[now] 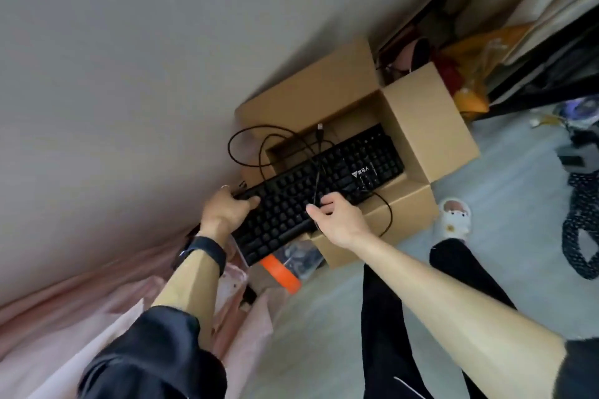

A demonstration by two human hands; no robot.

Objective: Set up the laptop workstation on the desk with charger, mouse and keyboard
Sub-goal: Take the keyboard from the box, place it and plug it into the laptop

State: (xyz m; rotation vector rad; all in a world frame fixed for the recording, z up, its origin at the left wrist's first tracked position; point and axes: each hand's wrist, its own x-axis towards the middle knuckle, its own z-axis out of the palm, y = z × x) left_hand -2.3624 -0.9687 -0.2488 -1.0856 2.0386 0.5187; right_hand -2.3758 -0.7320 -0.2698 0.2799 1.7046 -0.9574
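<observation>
The keyboard hangs just over the open box, partly above the mouth and partly out past the box's near-left corner. Its long axis runs on a slant from that corner up toward the box's far-right wall, keys facing up. The left hand is wrapped round the end that sticks out of the box, thumb on the keys and fingers under the edge. The right hand has its fingers curled on the near long edge, about midway along. The cable runs down into that grip, though whether it is pinched too cannot be told. Both hands sit on the half nearer the person, so the far end over the box is unsupported and will tend to dip. The cable loops loosely over the box's left flap, with its plug dangling over the mouth and another loop trailing across the front wall. Carrying it off likely means lifting along the slant and gathering the slack so nothing snags on a flap. No desk, laptop, mouse or charger shows here.
</observation>
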